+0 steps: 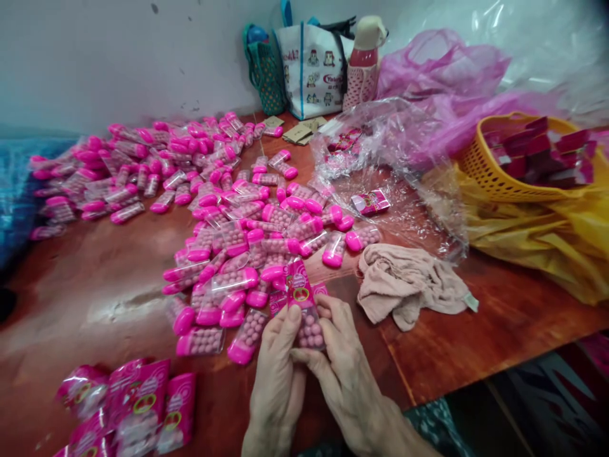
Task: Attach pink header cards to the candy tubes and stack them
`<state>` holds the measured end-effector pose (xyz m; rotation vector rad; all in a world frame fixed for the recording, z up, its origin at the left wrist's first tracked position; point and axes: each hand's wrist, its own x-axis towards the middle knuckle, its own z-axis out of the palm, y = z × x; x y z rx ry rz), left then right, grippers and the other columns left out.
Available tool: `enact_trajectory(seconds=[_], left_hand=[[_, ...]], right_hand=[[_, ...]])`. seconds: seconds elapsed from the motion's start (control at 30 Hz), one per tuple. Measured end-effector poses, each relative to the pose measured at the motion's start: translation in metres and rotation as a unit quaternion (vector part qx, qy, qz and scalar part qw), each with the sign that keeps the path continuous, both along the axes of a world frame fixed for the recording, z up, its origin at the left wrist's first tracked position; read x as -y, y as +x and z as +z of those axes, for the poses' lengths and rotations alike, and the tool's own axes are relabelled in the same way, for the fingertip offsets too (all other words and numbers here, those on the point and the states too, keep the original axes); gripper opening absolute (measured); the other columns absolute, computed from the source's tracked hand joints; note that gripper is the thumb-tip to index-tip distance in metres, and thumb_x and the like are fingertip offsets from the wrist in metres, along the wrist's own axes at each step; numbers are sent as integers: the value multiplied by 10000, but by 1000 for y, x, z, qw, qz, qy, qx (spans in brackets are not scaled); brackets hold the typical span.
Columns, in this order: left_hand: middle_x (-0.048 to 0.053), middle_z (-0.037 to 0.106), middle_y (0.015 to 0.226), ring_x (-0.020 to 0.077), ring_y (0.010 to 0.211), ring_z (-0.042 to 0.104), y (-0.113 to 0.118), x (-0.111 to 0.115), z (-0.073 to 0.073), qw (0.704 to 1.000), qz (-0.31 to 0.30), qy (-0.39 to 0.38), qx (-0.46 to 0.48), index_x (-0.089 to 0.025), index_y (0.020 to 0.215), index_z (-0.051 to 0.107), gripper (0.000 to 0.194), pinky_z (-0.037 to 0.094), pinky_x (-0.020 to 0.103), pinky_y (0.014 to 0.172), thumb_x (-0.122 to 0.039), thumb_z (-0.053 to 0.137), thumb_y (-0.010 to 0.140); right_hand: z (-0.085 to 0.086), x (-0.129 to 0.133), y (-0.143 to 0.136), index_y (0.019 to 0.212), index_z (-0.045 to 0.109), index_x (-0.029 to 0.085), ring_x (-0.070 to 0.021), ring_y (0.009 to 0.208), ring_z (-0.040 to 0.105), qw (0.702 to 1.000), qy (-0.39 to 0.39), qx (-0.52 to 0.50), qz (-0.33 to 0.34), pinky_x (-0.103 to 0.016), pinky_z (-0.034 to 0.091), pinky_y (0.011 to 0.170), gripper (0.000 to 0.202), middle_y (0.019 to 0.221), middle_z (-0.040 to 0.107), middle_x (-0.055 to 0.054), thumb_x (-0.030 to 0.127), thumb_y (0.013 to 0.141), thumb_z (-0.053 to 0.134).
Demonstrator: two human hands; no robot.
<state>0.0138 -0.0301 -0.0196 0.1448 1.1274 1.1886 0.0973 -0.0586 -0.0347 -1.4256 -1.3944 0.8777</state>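
Pink packet (298,284) (between bare fingers (291,322))

Held pack (307,311): pink printed upper pt., yellow-ringed emblem, clear btm. end w/ pink balls showing; tilted, top end pointing twd. far edge of table (95,298), btm. twd. near edge. Pink printed pc. (278,303) partly hidden behind it. Loose containers (233,282): clear, pink-capped, w/ pink balls inside, in a messy heap from table ctr. back to far-L edge; mostly lying on sides, overlapping. Printed packs (143,406), similar pink print, clear lower ends: lying grouped, overlapping, L of ctr., twd. table's near edge.
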Motion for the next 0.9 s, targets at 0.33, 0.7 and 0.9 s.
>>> enact_trajectory(seconds=[0.33,0.7,0.9], left_hand=[[18,651,539,165,570,641,-19,-6,0,992,-46,64,-100,-124,671,687,224,535,255,567,-306,786,585],[15,653,584,138,585,628,-9,8,2,993,-90,48,-56,-132,781,685,147,518,239,612,-225,728,675],[43,668,651,158,594,627,-19,6,1,995,-74,66,-19,-135,795,702,220,526,254,565,-318,726,674]], right_hand=[[7,4,3,1070,549,214,-233,1165,441,996,-41,8,81,-419,402,992,191,1221,496,-73,231,902,462],[-20,40,-13,1192,534,241,-264,1065,572,993,-113,9,-42,-363,496,893,373,1141,618,-96,435,878,476],[-1,32,-12,1201,532,267,-239,1061,563,992,-119,-39,-35,-343,459,933,404,1139,619,-62,478,860,485]])
